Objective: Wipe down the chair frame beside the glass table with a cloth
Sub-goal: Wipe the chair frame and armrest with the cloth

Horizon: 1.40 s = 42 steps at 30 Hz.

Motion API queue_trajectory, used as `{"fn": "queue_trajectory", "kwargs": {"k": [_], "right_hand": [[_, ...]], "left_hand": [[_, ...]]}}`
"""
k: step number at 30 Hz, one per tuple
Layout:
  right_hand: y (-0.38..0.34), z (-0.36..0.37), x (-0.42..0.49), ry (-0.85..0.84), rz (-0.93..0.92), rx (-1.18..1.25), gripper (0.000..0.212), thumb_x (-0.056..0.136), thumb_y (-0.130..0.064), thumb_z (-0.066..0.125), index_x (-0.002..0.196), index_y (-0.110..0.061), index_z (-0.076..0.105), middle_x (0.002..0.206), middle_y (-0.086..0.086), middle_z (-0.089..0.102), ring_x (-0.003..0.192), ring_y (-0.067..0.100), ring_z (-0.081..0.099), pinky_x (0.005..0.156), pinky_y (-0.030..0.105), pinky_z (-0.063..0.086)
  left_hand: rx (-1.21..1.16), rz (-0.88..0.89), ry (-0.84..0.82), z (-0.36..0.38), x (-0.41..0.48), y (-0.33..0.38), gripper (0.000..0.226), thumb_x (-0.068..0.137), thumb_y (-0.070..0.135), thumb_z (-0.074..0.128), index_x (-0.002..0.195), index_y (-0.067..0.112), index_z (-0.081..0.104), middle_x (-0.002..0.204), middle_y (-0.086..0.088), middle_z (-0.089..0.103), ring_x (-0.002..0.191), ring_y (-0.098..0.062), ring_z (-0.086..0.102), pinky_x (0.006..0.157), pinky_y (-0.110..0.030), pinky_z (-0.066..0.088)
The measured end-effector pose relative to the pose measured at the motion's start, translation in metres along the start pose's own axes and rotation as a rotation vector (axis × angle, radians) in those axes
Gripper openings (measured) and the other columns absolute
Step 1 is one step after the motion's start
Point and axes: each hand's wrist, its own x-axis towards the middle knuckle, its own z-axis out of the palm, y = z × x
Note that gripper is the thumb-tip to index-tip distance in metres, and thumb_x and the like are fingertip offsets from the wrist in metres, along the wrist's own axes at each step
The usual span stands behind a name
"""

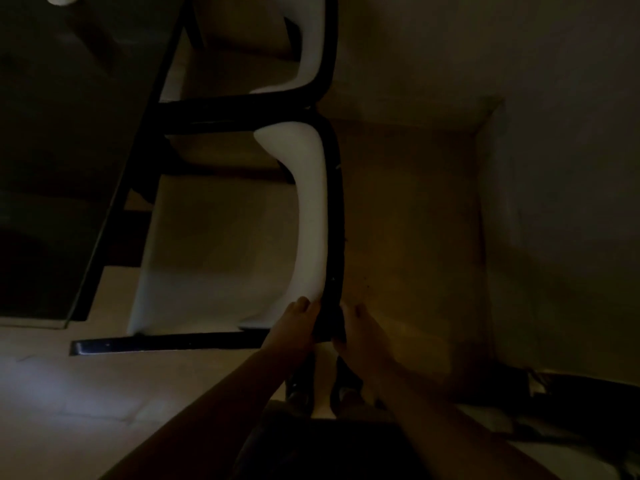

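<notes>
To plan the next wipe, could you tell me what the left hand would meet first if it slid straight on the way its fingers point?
Probably the white backrest: the left hand points up along it, beside the black frame. The dim light leaves depth unclear.

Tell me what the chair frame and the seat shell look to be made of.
Chair frame: black, probably painted metal, with small pale chips showing; the dim light leaves it open. Seat shell: white, smooth, curved in one piece, likely moulded plastic.

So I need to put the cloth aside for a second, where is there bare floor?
Bare floor lies left of the left hand, below the chair frame, and right of it toward the wall. Crowded between the glass table and seats.
</notes>
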Motion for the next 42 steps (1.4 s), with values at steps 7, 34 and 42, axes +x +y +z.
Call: {"fn": "queue_trajectory", "kwargs": {"k": [7, 34, 42], "right_hand": [[0.005, 0.028, 0.005, -0.027, 0.092, -0.027, 0.047, 0.087, -0.044, 0.061, 0.120, -0.017, 0.041, 0.114, 0.005, 0.059, 0.089, 0.025, 0.064, 0.062, 0.032, 0.042], [0.036, -0.010, 0.126, 0.036, 0.176, 0.080, 0.036, 0.085, -0.063, 0.049, 0.110, -0.039, 0.037, 0.106, -0.012, 0.059, 0.094, 0.014, 0.062, 0.079, 0.033, 0.049], [0.016, -0.087, 0.229, 0.186, -0.017, 0.128, 0.048, 0.081, -0.062, 0.045, 0.111, -0.025, 0.042, 0.094, -0.008, 0.060, 0.078, 0.009, 0.058, 0.063, 0.030, 0.044]], "left_hand": [[0.232, -0.102, 0.004, 0.018, 0.001, 0.004, 0.051, 0.089, 0.018, 0.055, 0.135, 0.014, 0.032, 0.128, -0.012, 0.042, 0.114, -0.033, 0.042, 0.090, -0.044, 0.049], [0.023, -0.191, -0.016, -0.024, 0.107, 0.010, 0.071, 0.084, 0.046, 0.056, 0.143, 0.021, 0.026, 0.118, -0.001, 0.046, 0.091, -0.028, 0.063, 0.069, -0.041, 0.055], [-0.122, -0.254, 0.257, -0.086, 0.208, 0.011, 0.033, 0.089, 0.027, 0.058, 0.117, 0.014, 0.045, 0.110, -0.008, 0.052, 0.078, -0.033, 0.064, 0.059, -0.043, 0.055]]}}
